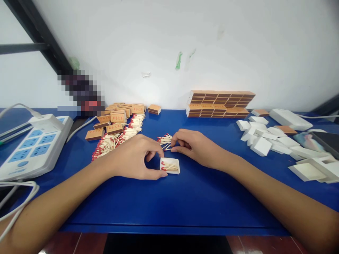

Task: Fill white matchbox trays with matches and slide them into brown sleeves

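A small white matchbox tray (176,171) with several red-tipped matches inside lies on the blue table. My left hand (139,157) holds its left end between thumb and fingers. Just behind the tray, a small bunch of loose matches (164,140) is spread on the table, heads mostly to the left. My right hand (194,144) is closed in a pinch at the right ends of these matches; its fingertips partly hide what they grip. To the left, a large pile of matches (129,134) is partly covered by my left hand and forearm.
Closed matchboxes (118,116) lie heaped behind the large pile. More matchboxes (218,106) are stacked in rows against the wall. Many white trays (261,145) are scattered on the right, near a phone (327,143). A white power strip (39,144) with cables stands at the left.
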`<state>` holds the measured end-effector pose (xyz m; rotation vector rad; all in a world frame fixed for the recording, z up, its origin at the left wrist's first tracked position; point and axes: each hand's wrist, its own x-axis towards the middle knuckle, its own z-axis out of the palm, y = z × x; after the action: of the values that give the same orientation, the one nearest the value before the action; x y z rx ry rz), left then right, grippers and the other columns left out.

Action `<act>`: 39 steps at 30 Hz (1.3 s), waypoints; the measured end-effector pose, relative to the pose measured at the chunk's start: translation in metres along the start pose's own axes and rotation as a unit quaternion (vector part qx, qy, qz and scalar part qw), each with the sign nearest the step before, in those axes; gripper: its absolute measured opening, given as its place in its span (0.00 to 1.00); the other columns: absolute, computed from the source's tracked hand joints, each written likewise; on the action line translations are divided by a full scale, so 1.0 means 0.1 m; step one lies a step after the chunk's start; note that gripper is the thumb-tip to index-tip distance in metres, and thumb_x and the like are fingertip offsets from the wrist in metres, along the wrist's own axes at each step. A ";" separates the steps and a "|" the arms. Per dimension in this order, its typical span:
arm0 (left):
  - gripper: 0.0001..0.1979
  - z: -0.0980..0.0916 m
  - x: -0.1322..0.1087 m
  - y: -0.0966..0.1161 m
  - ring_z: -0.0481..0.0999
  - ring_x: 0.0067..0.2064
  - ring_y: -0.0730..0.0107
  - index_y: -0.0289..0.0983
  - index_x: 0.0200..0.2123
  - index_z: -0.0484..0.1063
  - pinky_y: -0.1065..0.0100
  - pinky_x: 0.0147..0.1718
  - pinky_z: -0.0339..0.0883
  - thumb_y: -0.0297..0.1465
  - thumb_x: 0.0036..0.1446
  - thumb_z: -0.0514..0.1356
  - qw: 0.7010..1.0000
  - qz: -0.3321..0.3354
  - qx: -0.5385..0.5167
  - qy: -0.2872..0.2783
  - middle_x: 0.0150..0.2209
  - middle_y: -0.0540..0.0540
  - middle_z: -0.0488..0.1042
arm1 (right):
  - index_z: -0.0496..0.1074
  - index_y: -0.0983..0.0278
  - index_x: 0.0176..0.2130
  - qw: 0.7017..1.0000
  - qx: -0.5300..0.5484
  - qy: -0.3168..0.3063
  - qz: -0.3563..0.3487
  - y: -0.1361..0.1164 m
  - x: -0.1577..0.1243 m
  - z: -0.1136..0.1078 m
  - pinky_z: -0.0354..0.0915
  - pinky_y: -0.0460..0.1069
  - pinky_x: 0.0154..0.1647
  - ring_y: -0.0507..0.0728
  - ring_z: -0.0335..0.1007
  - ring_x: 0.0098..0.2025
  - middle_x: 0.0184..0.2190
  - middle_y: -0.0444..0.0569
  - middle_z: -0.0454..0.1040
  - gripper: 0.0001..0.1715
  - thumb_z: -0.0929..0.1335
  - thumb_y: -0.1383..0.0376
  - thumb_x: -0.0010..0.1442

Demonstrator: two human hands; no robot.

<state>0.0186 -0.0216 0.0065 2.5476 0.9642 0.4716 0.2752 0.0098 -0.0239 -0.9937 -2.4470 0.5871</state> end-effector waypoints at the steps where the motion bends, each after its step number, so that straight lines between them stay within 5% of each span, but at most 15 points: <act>1: 0.13 0.00 0.00 0.00 0.66 0.23 0.76 0.39 0.33 0.81 0.69 0.25 0.56 0.41 0.51 0.74 1.000 0.002 0.001 0.001 0.23 0.55 0.70 | 0.75 0.61 0.43 1.000 -0.002 -0.002 0.003 -0.01 0.00 0.00 0.58 0.48 0.36 0.53 0.63 0.33 0.33 0.43 0.69 0.03 0.71 0.64 0.70; 10: 0.15 0.00 0.01 -0.06 0.68 0.25 0.74 0.39 0.36 0.82 0.68 0.26 0.57 0.45 0.55 0.72 1.000 0.003 0.021 0.012 0.24 0.54 0.71 | 0.74 0.62 0.37 0.999 -0.027 -0.020 0.039 -0.01 -0.01 -0.04 0.58 0.49 0.36 0.53 0.64 0.34 0.36 0.46 0.71 0.10 0.70 0.61 0.72; 17: 0.16 -0.01 0.02 -0.09 0.67 0.25 0.74 0.38 0.35 0.81 0.68 0.27 0.56 0.45 0.57 0.71 0.997 -0.002 0.057 0.043 0.23 0.54 0.71 | 0.74 0.61 0.41 0.999 -0.025 0.032 0.035 -0.16 -0.06 -0.15 0.59 0.50 0.36 0.54 0.64 0.34 0.35 0.46 0.71 0.07 0.68 0.62 0.73; 22: 0.15 -0.02 0.01 -0.08 0.67 0.24 0.74 0.38 0.33 0.80 0.68 0.26 0.55 0.44 0.56 0.72 0.998 0.001 0.050 0.046 0.22 0.54 0.70 | 0.75 0.61 0.39 1.000 0.004 -0.012 0.025 -0.30 -0.08 -0.03 0.58 0.49 0.34 0.53 0.64 0.33 0.35 0.45 0.71 0.06 0.69 0.64 0.71; 29: 0.14 -0.02 -0.01 -0.02 0.66 0.23 0.76 0.39 0.33 0.81 0.69 0.24 0.56 0.43 0.50 0.74 1.000 -0.006 -0.012 -0.014 0.22 0.55 0.70 | 0.77 0.60 0.46 1.000 -0.002 0.026 0.004 -0.13 -0.02 0.07 0.58 0.49 0.36 0.53 0.63 0.34 0.33 0.43 0.68 0.05 0.69 0.65 0.72; 33: 0.14 -0.02 -0.01 -0.01 0.66 0.23 0.76 0.39 0.33 0.81 0.68 0.24 0.56 0.42 0.51 0.74 1.000 -0.007 -0.002 -0.003 0.22 0.55 0.70 | 0.75 0.61 0.41 1.000 -0.012 0.019 0.002 -0.06 0.00 0.12 0.58 0.49 0.36 0.53 0.64 0.34 0.33 0.44 0.68 0.05 0.68 0.66 0.71; 39: 0.13 -0.03 -0.01 -0.02 0.66 0.23 0.76 0.39 0.32 0.81 0.68 0.25 0.57 0.42 0.51 0.73 1.000 0.010 0.006 0.008 0.22 0.55 0.70 | 0.74 0.61 0.47 0.999 -0.017 0.039 0.013 -0.07 0.02 0.13 0.58 0.49 0.36 0.53 0.62 0.33 0.35 0.44 0.70 0.05 0.69 0.65 0.71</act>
<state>0.0158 -0.0201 0.0085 2.5699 0.9524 0.4949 0.2631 0.0038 -0.0302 -1.0450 -2.3868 0.5065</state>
